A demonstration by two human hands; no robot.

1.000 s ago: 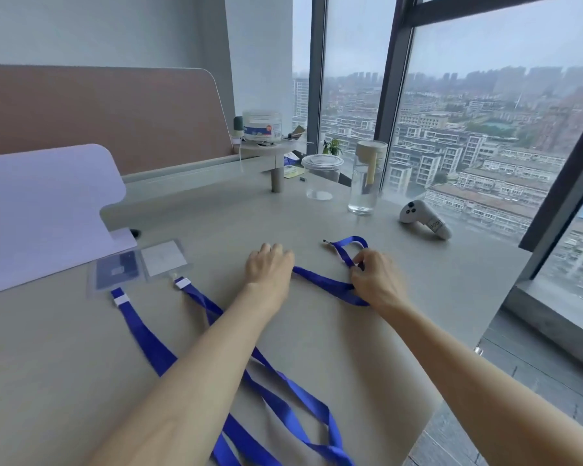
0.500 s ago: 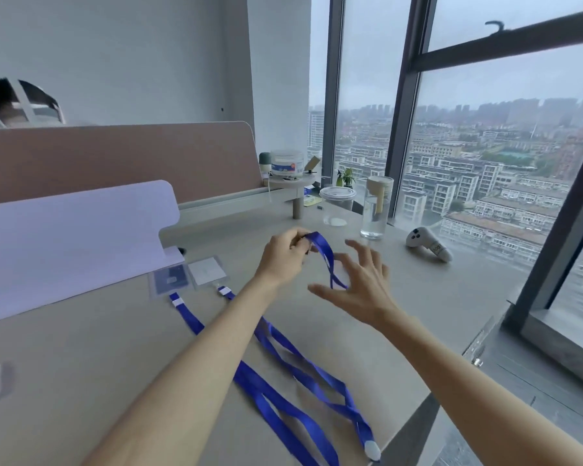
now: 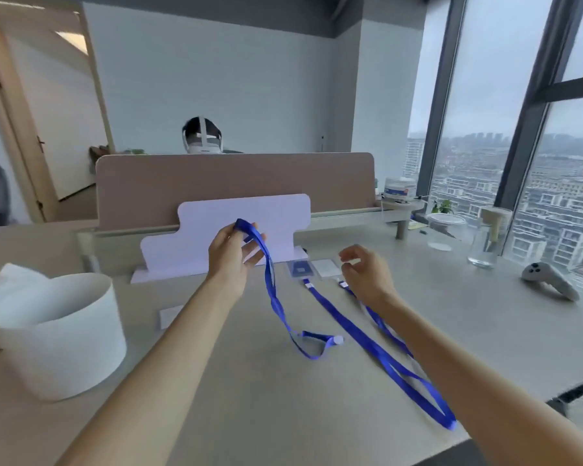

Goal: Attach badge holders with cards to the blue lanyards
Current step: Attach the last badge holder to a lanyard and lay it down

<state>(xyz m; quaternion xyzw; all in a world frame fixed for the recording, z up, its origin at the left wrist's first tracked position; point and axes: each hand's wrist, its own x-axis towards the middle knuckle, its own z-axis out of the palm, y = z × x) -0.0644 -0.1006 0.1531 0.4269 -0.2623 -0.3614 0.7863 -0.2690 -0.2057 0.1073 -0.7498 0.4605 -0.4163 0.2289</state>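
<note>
My left hand (image 3: 231, 255) pinches the top of a loose blue lanyard (image 3: 273, 294) and holds it up above the desk; its lower loop and white clip end (image 3: 337, 340) trail on the tabletop. My right hand (image 3: 367, 274) hovers to the right with fingers loosely curled, holding nothing. Two badge holders lie flat behind it: one with a blue card (image 3: 300, 268) and one with a white card (image 3: 325, 267), each joined to a blue lanyard (image 3: 367, 344) stretched across the desk toward me. The second strap is partly hidden under my right forearm.
A white round container (image 3: 61, 331) stands at the left. A white shaped board (image 3: 216, 237) leans against the brown divider (image 3: 236, 183). A small white card (image 3: 169, 316) lies on the desk. At the right stand a glass bottle (image 3: 485, 243), a clear tub and a white controller (image 3: 549, 280). A person sits behind the divider.
My left hand has raised the loose lanyard higher and carried it leftward. My right hand let go of it and moved right, above the badge holders. The view tilted up and swung left.
</note>
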